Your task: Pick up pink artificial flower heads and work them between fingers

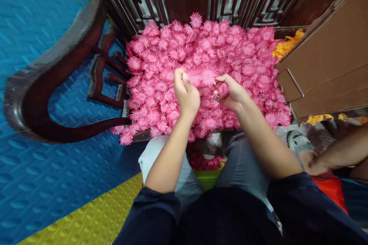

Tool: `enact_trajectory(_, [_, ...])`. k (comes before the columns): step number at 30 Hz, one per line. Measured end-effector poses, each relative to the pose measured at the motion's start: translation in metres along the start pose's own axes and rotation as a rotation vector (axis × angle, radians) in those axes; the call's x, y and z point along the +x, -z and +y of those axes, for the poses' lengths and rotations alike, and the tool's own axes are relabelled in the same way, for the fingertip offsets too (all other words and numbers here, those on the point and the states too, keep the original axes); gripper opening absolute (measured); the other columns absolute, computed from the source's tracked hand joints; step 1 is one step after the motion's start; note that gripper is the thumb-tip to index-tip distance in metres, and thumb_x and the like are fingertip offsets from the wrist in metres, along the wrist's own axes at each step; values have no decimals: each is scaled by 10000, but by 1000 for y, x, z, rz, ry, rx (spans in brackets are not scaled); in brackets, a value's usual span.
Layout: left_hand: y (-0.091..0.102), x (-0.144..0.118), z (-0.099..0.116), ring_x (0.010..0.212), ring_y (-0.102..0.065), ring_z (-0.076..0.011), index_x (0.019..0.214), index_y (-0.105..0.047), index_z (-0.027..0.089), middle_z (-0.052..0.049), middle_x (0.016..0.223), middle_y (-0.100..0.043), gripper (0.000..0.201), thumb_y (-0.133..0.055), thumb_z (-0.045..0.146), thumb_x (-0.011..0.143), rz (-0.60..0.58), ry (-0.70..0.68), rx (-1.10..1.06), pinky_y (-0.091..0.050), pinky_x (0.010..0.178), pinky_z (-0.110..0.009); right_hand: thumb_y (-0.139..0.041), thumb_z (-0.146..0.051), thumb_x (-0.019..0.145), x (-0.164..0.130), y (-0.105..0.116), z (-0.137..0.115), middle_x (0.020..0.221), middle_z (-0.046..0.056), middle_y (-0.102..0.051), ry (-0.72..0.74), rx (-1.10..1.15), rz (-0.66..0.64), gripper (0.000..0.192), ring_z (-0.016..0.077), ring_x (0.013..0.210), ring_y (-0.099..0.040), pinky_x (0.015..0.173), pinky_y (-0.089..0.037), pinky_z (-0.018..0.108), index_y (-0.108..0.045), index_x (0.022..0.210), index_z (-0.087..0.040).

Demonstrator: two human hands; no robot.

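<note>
A big heap of pink fabric flowers (244, 61) covers the seat in front of me. My left hand (185, 93) and my right hand (231, 92) are raised over the heap's middle, close together. Between their fingertips they pinch one pink flower (204, 75), the left hand at its left edge, the right hand at its right. A second small pink flower (222, 90) sits tucked in my right palm. Both dark sleeves and my grey trousers fill the lower part of the view.
A dark wooden chair arm (43, 84) curves at the left over blue foam mats (34, 183) and a yellow mat (86, 222). A brown cardboard box (330, 65) stands right, orange flowers (287, 46) behind it. More pink flowers (205, 160) lie between my knees. Another person's arm (339, 153) reaches in at right.
</note>
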State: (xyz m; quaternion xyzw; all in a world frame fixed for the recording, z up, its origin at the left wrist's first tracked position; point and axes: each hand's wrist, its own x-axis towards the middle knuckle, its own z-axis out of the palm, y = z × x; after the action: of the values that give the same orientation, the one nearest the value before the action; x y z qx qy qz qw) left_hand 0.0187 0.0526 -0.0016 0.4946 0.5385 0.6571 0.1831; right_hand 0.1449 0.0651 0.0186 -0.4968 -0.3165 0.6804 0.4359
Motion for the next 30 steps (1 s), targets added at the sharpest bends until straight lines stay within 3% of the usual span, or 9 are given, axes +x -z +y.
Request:
enact_trajectory(3, [20, 21, 1, 636, -370, -118, 701, -333, 211, 20, 673, -349, 253, -330, 63, 907, 38, 10, 51, -325, 657, -267, -574, -186, 740, 8, 13, -6, 547, -45, -574, 33, 83, 158, 116, 49, 444, -486, 426, -433, 171, -561, 626, -172])
enact_trajectory(5, [36, 34, 0, 651, -363, -114, 674, -317, 208, 23, 674, -344, 279, -349, 8, 867, 175, -2, 175, -324, 683, -262, -582, -151, 726, 10, 18, -9, 603, -36, -610, 145, 92, 218, 81, 54, 517, -535, 470, -466, 166, -598, 649, -168])
enact_trajectory(7, [49, 43, -3, 681, -408, -113, 689, -388, 192, 18, 705, -429, 224, -402, 35, 849, 233, 62, 312, -343, 737, -280, -607, -141, 705, 11, 19, -9, 661, -21, -644, 201, 73, 204, 49, 71, 599, -576, 504, -492, 177, -630, 669, -165])
enact_trajectory(9, [55, 45, -8, 723, -476, -136, 804, -536, 169, -1, 772, -547, 64, -502, 117, 822, 175, 159, 478, -355, 815, -352, -623, -143, 688, 10, 17, -6, 686, -12, -657, 174, 39, 163, 36, 82, 625, -586, 501, -495, 185, -651, 679, -162])
enact_trajectory(12, [49, 36, -11, 800, -549, -191, 994, -617, 178, -35, 866, -631, 224, -597, 176, 771, 23, 141, 572, -371, 863, -421, -654, -163, 664, 9, 11, 0, 712, -7, -667, 124, 6, 136, 29, 80, 627, -585, 503, -503, 187, -670, 688, -163])
enact_trajectory(15, [32, 22, -8, 800, -573, -172, 929, -649, 202, -23, 849, -638, 156, -618, 187, 777, -189, -33, 422, -427, 818, -344, -685, -180, 635, 8, 7, 5, 749, 2, -683, 108, 0, 99, 56, 82, 660, -593, 510, -512, 179, -681, 689, -165])
enact_trajectory(18, [17, 10, -3, 780, -592, -159, 826, -696, 212, -18, 813, -659, 90, -649, 276, 783, -346, -109, 310, -451, 778, -312, -704, -202, 626, 6, 6, 6, 761, 5, -691, 108, -20, 9, 79, 88, 701, -604, 513, -508, 168, -694, 698, -173])
enact_trajectory(24, [9, 4, -4, 781, -636, -143, 804, -728, 194, -31, 840, -720, 121, -710, 293, 737, -337, 52, 115, -491, 762, -292, -796, -240, 575, 4, 13, 4, 772, -3, -688, 67, -38, -141, 193, 86, 705, -608, 561, -528, 196, -702, 731, -173])
enact_trajectory(30, [2, -1, -4, 734, -653, -122, 757, -716, 188, -9, 795, -733, 110, -759, 253, 679, -311, 254, -80, -511, 742, -268, -804, -202, 566, 5, 15, 1, 692, -15, -673, -12, -1, -174, 169, 65, 610, -579, 533, -517, 174, -700, 695, -169])
